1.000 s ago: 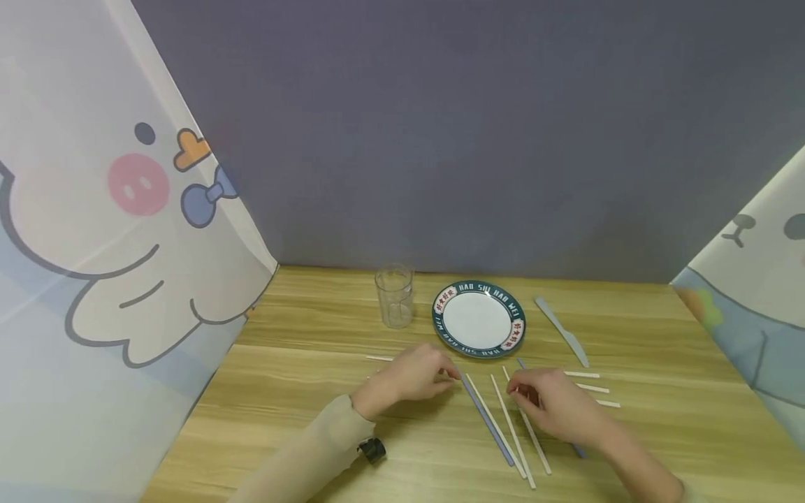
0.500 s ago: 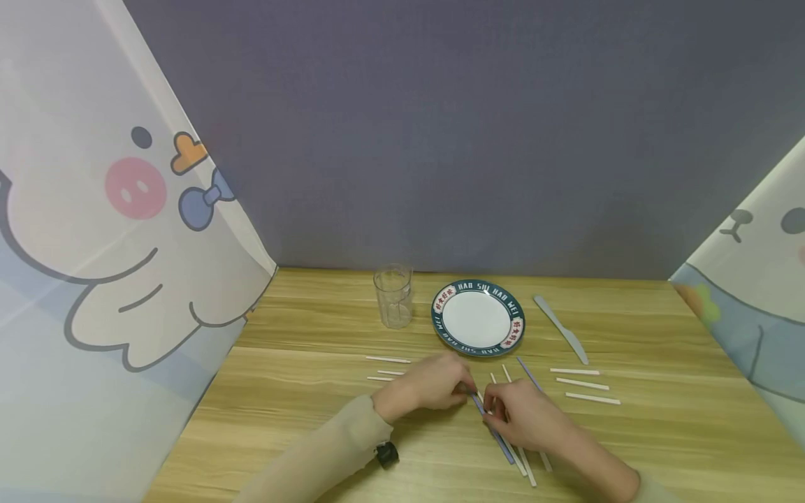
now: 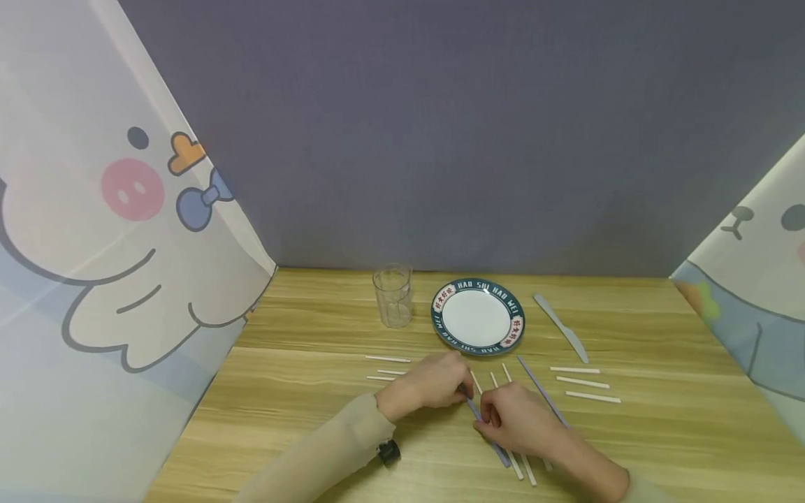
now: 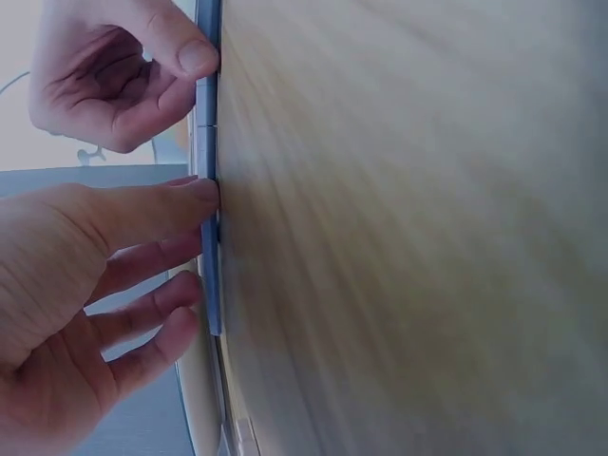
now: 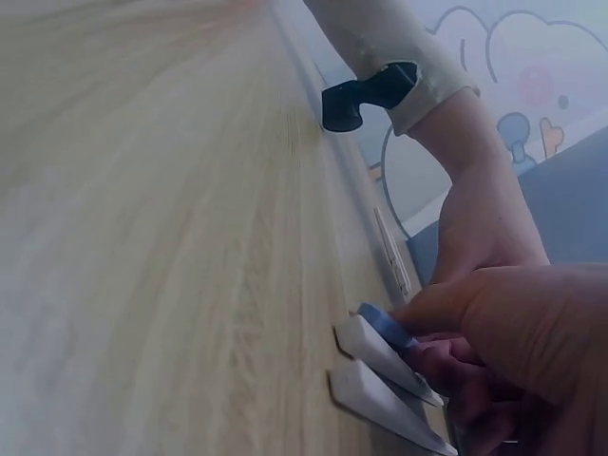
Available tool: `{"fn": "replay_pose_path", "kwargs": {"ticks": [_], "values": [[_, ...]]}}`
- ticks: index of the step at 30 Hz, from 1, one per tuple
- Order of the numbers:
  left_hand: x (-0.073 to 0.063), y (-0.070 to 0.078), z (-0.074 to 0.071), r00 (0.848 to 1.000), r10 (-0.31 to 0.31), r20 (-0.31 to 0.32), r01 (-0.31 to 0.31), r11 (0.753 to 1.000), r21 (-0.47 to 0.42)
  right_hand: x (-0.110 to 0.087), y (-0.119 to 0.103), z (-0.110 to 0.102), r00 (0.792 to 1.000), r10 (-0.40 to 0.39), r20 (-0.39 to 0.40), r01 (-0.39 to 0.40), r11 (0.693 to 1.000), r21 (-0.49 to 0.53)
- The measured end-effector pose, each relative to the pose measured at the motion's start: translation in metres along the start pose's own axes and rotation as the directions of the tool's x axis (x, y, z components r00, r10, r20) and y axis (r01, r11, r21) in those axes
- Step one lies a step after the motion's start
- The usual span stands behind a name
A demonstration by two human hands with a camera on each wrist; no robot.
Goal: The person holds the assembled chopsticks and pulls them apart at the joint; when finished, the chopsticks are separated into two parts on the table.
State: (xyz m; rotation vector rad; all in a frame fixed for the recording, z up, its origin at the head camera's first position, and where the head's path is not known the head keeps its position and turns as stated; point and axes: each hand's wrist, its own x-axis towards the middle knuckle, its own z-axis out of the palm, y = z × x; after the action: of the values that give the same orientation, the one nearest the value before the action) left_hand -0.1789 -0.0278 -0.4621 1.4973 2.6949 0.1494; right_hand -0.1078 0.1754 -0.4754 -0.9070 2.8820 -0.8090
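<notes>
A slim blue stick [image 3: 500,455] lies slanted on the wooden table, at the left of a row of long sticks. My left hand [image 3: 437,381] pinches it near its far end between thumb and forefinger, other fingers loosely bent in the left wrist view. Farther down the same stick, my right hand [image 3: 518,417] pinches it with curled fingers. Close beside it on the right run white sticks [image 3: 528,469], partly covered by the right hand; their wedge-shaped ends [image 5: 366,347] show in the right wrist view. Another blue stick [image 3: 542,391] lies beyond that hand.
Behind the hands stand a clear cup [image 3: 394,297] and a green-rimmed white plate [image 3: 476,318]. A pale knife [image 3: 562,328] lies to the plate's right. Short white sticks lie at the right [image 3: 582,382] and left [image 3: 388,359]. A grey wall [image 3: 465,140] bounds the table's back.
My right hand has moved left from above the right-hand sticks to the left blue stick and pinches it. The left hand has shifted slightly right and nearer. That stick has slid slightly left.
</notes>
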Motion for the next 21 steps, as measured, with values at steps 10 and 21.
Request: {"fn": "replay_pose_path", "kwargs": {"ticks": [10, 21], "values": [[-0.008, -0.006, -0.016, 0.997, 0.053, -0.063, -0.053, 0.999, 0.007, 0.010, -0.001, -0.019, 0.999, 0.040, -0.017, -0.039, 0.998, 0.049], [-0.020, -0.004, -0.047, 0.908, 0.031, -0.417, -0.099, 0.985, -0.144, 0.027, 0.000, -0.074, 0.979, -0.200, -0.027, 0.195, 0.972, -0.130]]}}
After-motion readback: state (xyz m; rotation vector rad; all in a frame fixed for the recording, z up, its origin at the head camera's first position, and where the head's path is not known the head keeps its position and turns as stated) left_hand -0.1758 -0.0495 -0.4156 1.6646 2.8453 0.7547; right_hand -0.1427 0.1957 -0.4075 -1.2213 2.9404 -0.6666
